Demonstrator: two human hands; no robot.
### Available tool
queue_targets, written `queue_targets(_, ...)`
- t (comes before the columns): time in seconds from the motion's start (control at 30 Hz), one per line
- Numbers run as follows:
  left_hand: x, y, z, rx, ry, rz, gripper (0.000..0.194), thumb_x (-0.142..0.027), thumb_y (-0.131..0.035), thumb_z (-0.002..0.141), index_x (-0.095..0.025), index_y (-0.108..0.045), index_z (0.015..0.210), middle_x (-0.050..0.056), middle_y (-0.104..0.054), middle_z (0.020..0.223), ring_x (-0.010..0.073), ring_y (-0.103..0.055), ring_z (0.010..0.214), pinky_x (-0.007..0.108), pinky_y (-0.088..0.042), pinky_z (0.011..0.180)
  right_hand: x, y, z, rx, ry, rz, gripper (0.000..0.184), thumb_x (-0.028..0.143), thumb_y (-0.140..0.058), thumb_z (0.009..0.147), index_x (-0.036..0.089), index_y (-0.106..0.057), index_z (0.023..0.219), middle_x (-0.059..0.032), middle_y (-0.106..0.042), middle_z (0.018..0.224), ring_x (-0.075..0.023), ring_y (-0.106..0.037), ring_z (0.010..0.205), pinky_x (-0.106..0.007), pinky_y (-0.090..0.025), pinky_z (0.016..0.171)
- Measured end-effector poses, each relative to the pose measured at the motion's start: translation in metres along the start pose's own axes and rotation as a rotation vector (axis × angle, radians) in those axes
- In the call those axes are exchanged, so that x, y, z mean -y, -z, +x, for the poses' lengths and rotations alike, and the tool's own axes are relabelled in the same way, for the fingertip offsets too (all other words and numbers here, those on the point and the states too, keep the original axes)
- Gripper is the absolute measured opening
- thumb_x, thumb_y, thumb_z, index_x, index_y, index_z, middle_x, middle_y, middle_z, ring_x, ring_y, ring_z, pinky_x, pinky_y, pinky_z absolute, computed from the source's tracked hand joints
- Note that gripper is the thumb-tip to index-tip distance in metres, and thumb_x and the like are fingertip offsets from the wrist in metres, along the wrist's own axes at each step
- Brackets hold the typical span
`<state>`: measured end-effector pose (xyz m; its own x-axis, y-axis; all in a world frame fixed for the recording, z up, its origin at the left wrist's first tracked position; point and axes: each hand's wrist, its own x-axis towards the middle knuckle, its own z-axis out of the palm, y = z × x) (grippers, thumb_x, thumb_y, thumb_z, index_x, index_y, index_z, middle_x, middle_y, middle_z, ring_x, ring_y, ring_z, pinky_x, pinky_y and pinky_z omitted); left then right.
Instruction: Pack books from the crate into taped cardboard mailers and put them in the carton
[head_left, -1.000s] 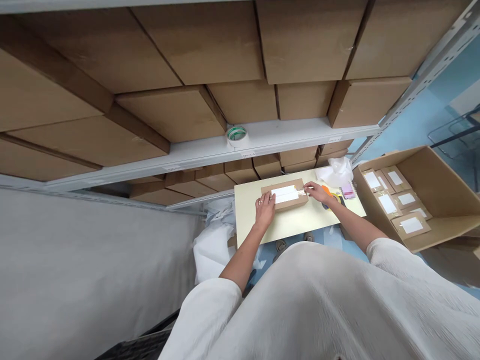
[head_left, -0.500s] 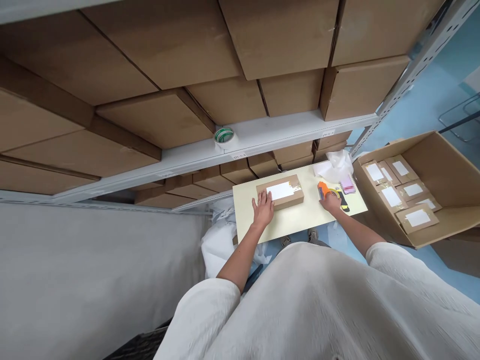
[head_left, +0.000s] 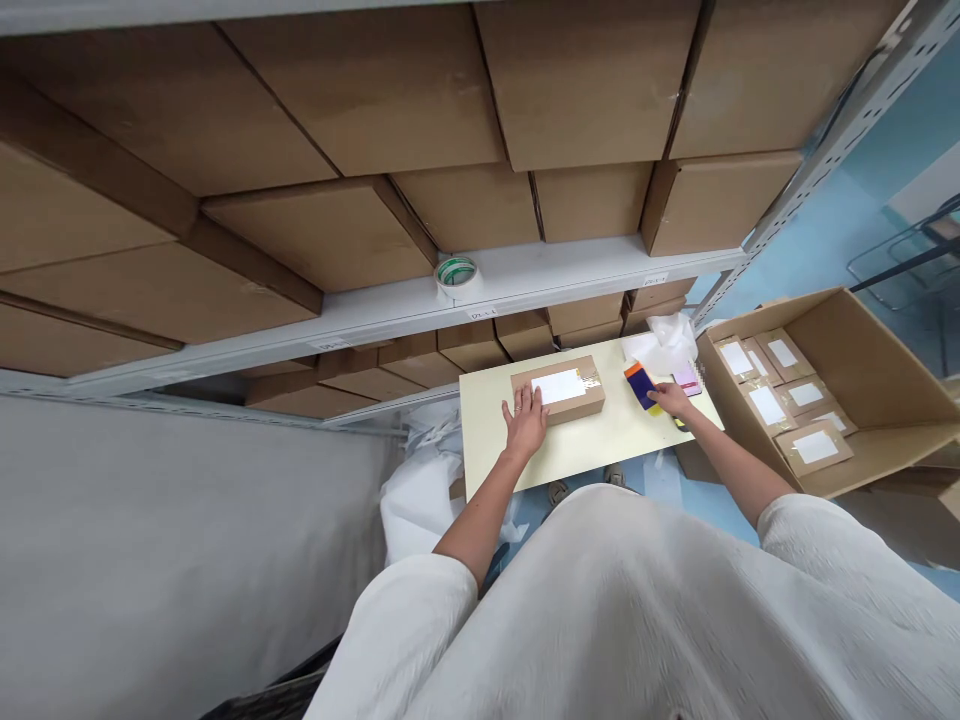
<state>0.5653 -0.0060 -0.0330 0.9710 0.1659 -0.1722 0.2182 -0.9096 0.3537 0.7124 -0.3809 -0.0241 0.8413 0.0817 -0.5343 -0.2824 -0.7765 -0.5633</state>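
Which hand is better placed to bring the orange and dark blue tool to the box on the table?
Probably the right: the right hand holds the tool, while the left hand rests on the box.

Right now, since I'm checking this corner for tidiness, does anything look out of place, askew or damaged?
A tape roll sits alone at the shelf's front edge, odd beside the boxes. Crumpled white wrapping is bunched beyond the table's left end, perhaps stray packing. No spill or clear damage shows.
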Motion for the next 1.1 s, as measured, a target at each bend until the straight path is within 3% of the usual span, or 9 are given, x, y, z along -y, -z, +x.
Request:
queue_targets(0.1,0.000,-0.001,0.000,-0.016,-0.013,-0.026,0.063,-0.033,-0.034,0.112,-0.021,-0.039,0.174,0.018,-0.025,0.184,0.0364,-0.019,0.173,0.073,-0.013,0.135,0.027,0.031,-0.005,0.143,0.145,0.282,0.031,0.046,-0.079,0.084,0.020,-0.082,0.101,-0.0094,-0.083,0.104,-0.0309,-0.075,0.102,-0.044,-0.060,0.096)
queue_targets(0.23,0.000,-0.002,-0.001,-0.038,-0.025,-0.072,0.062,-0.034,-0.036,0.112,-0.023,-0.041,0.173,0.018,-0.028,0.184,0.0362,-0.020,0.172,0.073,-0.013,0.135,0.082,0.049,-0.010,0.316,0.253,0.399,0.039,0.044,-0.085,0.083,0.023,-0.085,0.116,-0.0101,-0.082,0.124,-0.0297,-0.074,0.112,-0.045,-0.061,0.102)
queue_targets(0.37,0.000,-0.003,-0.003,-0.061,-0.025,-0.112,0.061,-0.032,-0.038,0.112,-0.025,-0.043,0.172,0.018,-0.032,0.182,0.0366,-0.022,0.172,0.074,-0.014,0.134,0.140,0.035,-0.008,0.499,0.310,0.343,0.043,0.045,-0.087,0.083,0.026,-0.085,0.121,-0.0102,-0.081,0.129,-0.0311,-0.073,0.115,-0.045,-0.064,0.097)
queue_targets(0.5,-0.001,-0.002,-0.006,-0.092,-0.035,-0.134,0.061,-0.032,-0.042,0.111,-0.025,-0.046,0.171,0.018,-0.033,0.182,0.0380,-0.024,0.171,0.074,-0.013,0.134,0.177,0.008,-0.001,0.584,0.356,0.242,0.036,0.045,-0.087,0.082,0.025,-0.083,0.113,-0.0097,-0.082,0.121,-0.0303,-0.072,0.114,-0.042,-0.063,0.094)
queue_targets(0.67,-0.001,-0.002,-0.008,-0.096,-0.043,-0.144,0.062,-0.031,-0.044,0.110,-0.025,-0.045,0.171,0.017,-0.033,0.182,0.0380,-0.023,0.171,0.075,-0.013,0.134,0.192,-0.005,0.004,0.558,0.498,0.147,0.041,0.044,-0.082,0.081,0.027,-0.066,0.115,-0.0008,-0.073,0.094,-0.0222,-0.066,0.092,-0.036,-0.057,0.085)
queue_targets(0.83,0.001,-0.001,-0.008,-0.088,-0.046,-0.145,0.061,-0.033,-0.044,0.111,-0.024,-0.046,0.171,0.017,-0.032,0.182,0.0385,-0.024,0.171,0.075,-0.013,0.134,0.196,-0.006,-0.009,0.488,0.707,-0.048,0.026,0.043,-0.070,0.086,0.027,-0.053,0.097,0.0024,-0.061,0.089,-0.0187,-0.053,0.081,-0.029,-0.047,0.074)
queue_targets(1.0,0.001,-0.001,-0.008,-0.087,-0.051,-0.133,0.060,-0.033,-0.044,0.111,-0.024,-0.046,0.171,0.018,-0.033,0.182,0.0383,-0.024,0.171,0.074,-0.015,0.134,0.194,-0.008,-0.025,0.295,0.801,-0.282,0.050,0.048,-0.087,0.074,0.028,-0.046,0.096,0.0028,-0.061,0.089,-0.0179,-0.048,0.077,-0.027,-0.037,0.068)
queue_targets(1.1,0.002,-0.001,-0.007,-0.080,-0.039,-0.131,0.060,-0.033,-0.044,0.111,-0.026,-0.047,0.170,0.017,-0.033,0.182,0.0373,-0.024,0.171,0.073,-0.015,0.135,0.186,-0.004,-0.027,0.203,0.826,-0.362,0.053,0.053,-0.087,0.075,0.028,-0.044,0.095,0.0032,-0.062,0.086,-0.0178,-0.047,0.074,-0.028,-0.034,0.068)
